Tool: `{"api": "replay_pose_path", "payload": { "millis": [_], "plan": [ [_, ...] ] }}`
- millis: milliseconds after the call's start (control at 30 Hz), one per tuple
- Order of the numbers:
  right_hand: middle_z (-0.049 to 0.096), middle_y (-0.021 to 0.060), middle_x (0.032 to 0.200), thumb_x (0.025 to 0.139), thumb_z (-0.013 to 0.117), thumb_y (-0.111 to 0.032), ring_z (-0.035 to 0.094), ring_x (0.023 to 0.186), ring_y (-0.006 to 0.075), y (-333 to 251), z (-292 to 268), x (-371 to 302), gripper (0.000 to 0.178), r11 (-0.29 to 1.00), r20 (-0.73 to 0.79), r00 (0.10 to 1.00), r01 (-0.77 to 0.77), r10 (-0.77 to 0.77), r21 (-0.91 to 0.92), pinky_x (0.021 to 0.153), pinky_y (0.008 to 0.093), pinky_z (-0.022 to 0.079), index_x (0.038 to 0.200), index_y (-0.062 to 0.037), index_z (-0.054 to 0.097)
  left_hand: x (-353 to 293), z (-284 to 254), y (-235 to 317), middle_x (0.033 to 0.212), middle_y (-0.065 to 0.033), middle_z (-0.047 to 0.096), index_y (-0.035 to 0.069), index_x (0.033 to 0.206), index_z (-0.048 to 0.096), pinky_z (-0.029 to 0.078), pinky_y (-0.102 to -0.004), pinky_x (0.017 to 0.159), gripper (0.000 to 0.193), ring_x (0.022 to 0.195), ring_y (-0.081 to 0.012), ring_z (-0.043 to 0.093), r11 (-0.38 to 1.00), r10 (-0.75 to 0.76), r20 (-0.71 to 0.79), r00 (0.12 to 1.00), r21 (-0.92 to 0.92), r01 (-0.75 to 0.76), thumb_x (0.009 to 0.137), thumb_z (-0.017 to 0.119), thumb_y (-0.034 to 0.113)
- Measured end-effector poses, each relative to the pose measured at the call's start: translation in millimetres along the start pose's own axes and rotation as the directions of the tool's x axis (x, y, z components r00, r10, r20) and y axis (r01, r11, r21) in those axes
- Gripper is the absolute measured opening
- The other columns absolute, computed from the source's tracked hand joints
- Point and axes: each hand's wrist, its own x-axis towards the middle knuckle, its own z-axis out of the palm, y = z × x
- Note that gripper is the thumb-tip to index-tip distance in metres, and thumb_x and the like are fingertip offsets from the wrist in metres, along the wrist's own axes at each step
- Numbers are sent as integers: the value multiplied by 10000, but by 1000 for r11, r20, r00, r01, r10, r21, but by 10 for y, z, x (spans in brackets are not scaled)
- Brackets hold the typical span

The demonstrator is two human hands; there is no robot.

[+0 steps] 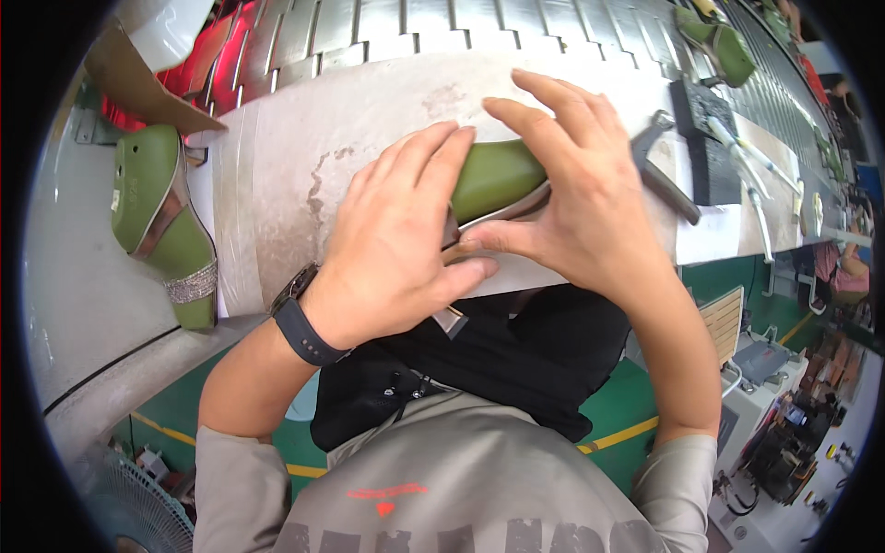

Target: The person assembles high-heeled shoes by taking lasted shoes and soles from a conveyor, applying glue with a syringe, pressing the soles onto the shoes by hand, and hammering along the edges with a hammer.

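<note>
Both hands' fingers clasp the green shoe last, pressed between them.

Green shoe last, metallic upper, lying on the bench, between both hands

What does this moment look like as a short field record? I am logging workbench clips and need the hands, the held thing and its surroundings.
left hand: wraps over the green shoe last from the left, dark watch on the wrist
right hand: presses on the same piece from the right, fingers spread
green shoe last: held between both hands above the worn grey bench top
second green last: lies apart to the left, with a glittery strap
pliers: on the bench beside the right hand
</note>
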Motion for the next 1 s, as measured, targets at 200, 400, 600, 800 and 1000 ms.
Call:
{"api": "replay_pose_path", "payload": {
  "millis": [200,400,600,800,1000],
  "plan": [
    [707,190,1224,934,736,-128,671,1133,375,862,-90,-459,301,960,-443,852,-239,279,144,1002,446,511,1219,-31,724,-171,-12,164,1495,-276,481,-59,1536,388,397,-476,1165,930,1365,-453,488,1000,-31,13,999,-8,31,777,867,184],
    [674,169,1213,872,655,24,689,987,339,798,-74,-818,364,949,-368,886,-315,283,-28,864,425,550,1211,-69,750,188,-37,146,1424,-282,546,-53,1550,366,443,-472,1108,955,1294,-446,554,990,100,98,990,-111,-89,795,875,235],
    [656,172,1169,794,639,58,672,996,340,579,-254,-960,497,900,-205,920,-376,334,-221,794,435,550,1270,-72,706,529,71,217,1215,-281,664,36,1607,345,534,-492,952,1033,1092,-478,651,985,119,234,965,-148,-86,764,901,256],
    [692,168,1060,848,748,-8,694,974,271,218,-482,-835,289,796,-7,886,-412,463,444,815,356,556,1137,-14,732,506,100,146,1142,-253,686,69,1628,332,547,-491,886,1077,1010,-462,672,973,170,153,974,-183,-141,740,914,250],
    [760,78,967,959,737,-72,664,850,70,220,-495,-594,225,377,26,855,-256,519,890,753,227,524,1158,30,719,563,86,144,1094,-222,685,59,1630,323,549,-475,848,1101,963,-420,675,979,155,214,964,-167,-120,718,921,206]
  ]
}}
